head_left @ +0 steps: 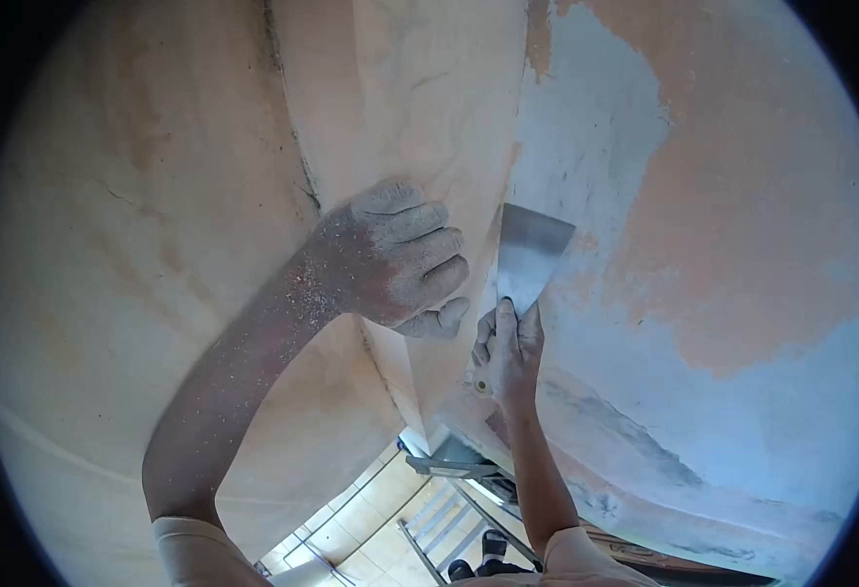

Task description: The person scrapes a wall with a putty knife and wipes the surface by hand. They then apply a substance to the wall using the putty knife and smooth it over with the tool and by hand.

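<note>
My left hand (402, 256), coated in pale dust, is closed with its fingers curled in front of the narrow wall strip between two edges. Its palm side is turned away, so I cannot tell what is inside it. Lower and to the right, my right hand (510, 354) grips a putty knife (533, 249) by its handle, thumb at the base of the blade. The wide metal blade points up, overlapping the inside corner and the blue-white patch of the right wall (595, 186). White flecks cling to my left forearm.
Peeling orange-pink plaster (732, 215) covers part of the right wall. A dark crack (297, 147) runs along the edge of the left wall (136, 245). Below are a metal ladder (439, 528), my feet in dark footwear (493, 545), and a tiled floor (375, 509).
</note>
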Demonstrator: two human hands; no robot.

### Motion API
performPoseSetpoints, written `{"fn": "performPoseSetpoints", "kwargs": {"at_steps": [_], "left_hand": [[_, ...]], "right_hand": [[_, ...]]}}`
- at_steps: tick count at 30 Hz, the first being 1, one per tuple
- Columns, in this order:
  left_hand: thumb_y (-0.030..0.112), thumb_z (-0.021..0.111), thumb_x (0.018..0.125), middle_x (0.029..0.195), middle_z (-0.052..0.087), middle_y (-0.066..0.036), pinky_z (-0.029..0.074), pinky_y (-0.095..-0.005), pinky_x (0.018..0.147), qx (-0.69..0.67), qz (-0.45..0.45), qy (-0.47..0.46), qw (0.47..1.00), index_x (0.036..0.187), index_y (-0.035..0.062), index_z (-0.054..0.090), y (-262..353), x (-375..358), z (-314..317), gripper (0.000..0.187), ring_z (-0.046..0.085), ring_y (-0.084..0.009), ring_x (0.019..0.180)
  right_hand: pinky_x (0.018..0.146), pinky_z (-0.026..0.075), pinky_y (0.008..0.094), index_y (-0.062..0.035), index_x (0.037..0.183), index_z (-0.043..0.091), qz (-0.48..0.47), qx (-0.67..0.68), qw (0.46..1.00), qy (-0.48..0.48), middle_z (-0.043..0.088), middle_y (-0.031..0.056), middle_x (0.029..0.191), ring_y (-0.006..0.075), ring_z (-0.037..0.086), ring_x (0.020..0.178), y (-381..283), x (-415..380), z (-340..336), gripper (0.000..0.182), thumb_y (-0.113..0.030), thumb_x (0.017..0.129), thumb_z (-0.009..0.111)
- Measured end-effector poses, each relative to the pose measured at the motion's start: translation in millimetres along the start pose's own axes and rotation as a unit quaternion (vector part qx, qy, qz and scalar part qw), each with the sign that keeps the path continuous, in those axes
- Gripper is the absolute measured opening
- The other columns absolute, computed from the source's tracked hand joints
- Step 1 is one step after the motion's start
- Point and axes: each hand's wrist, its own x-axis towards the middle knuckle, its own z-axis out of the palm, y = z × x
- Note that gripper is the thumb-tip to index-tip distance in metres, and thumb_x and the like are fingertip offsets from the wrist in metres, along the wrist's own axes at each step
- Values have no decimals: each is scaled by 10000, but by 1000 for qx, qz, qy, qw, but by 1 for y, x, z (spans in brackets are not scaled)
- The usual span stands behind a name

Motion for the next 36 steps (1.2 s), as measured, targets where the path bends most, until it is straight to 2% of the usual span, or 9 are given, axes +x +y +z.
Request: {"fn": "performPoseSetpoints", "kwargs": {"at_steps": [2, 5, 8, 17, 23, 26, 29, 32, 36], "left_hand": [[289, 624, 628, 660, 513, 3, 370, -319, 578, -1, 3, -14, 1000, 580, 132, 495, 0, -1, -1, 209, 544, -160, 622], [291, 625, 631, 657, 506, 3, 369, -320, 577, -6, -1, -3, 1000, 578, 132, 491, 0, -2, -1, 214, 538, -159, 617], [271, 643, 592, 585, 393, 1, 380, -305, 551, -7, 1, 4, 1000, 547, 128, 473, 0, 1, -1, 227, 469, -164, 582], [265, 645, 616, 581, 402, 9, 389, -305, 553, 0, -3, 15, 1000, 552, 130, 489, 0, 0, -1, 216, 479, -156, 585], [293, 661, 547, 603, 423, 10, 404, -314, 566, 5, -3, -6, 1000, 581, 133, 507, 0, -1, -3, 225, 489, -160, 603], [296, 662, 550, 603, 424, 10, 406, -315, 569, 1, 1, 20, 1000, 580, 134, 506, 0, -1, 0, 227, 491, -160, 608], [300, 667, 606, 597, 427, 12, 405, -318, 570, 9, -1, -2, 1000, 572, 135, 503, 0, 1, -4, 235, 496, -159, 612], [295, 662, 638, 595, 433, 13, 405, -316, 570, 2, -2, 11, 1000, 566, 135, 503, 0, 1, -3, 237, 500, -156, 615], [294, 658, 641, 597, 435, 16, 410, -316, 574, 1, -7, -2, 1000, 565, 137, 504, -1, 0, -3, 234, 497, -149, 614]], "right_hand": [[369, 318, 223, -103, 919, 410, 56, 22, 998, 22, 390, -22, 588, 53, 363, 423, -5, -1, 5, 141, -218, 1000, 412], [383, 256, 200, -71, 1053, 442, 83, 43, 995, 45, 321, -59, 598, 18, 279, 442, -16, 5, 24, 127, -175, 1001, 390], [377, 244, 202, -78, 1029, 442, 73, 16, 995, 66, 315, -66, 583, 17, 268, 433, 0, -4, 17, 120, -183, 1001, 392], [376, 239, 201, -70, 1035, 436, 48, 39, 996, 59, 316, -67, 581, 15, 273, 436, -1, 1, 22, 127, -186, 1000, 399], [381, 254, 198, -59, 1111, 436, 46, 10, 998, 46, 339, -65, 587, 12, 292, 441, 1, -6, 17, 172, -185, 1000, 402], [377, 259, 200, -48, 1143, 434, 21, 23, 998, 52, 336, -70, 579, 12, 286, 433, 8, 4, 28, 199, -182, 1000, 400], [375, 258, 199, -44, 1142, 436, 50, 21, 997, 63, 327, -76, 565, 10, 281, 426, 5, -4, 22, 194, -169, 1000, 394], [370, 245, 196, -51, 1134, 439, -3, -3, 999, 42, 320, -79, 556, 5, 272, 426, 17, 10, 21, 178, -158, 999, 391], [379, 252, 197, -54, 1117, 448, 20, 26, 999, 40, 326, -77, 560, 3, 281, 433, 13, 6, 18, 164, -151, 999, 389]]}}
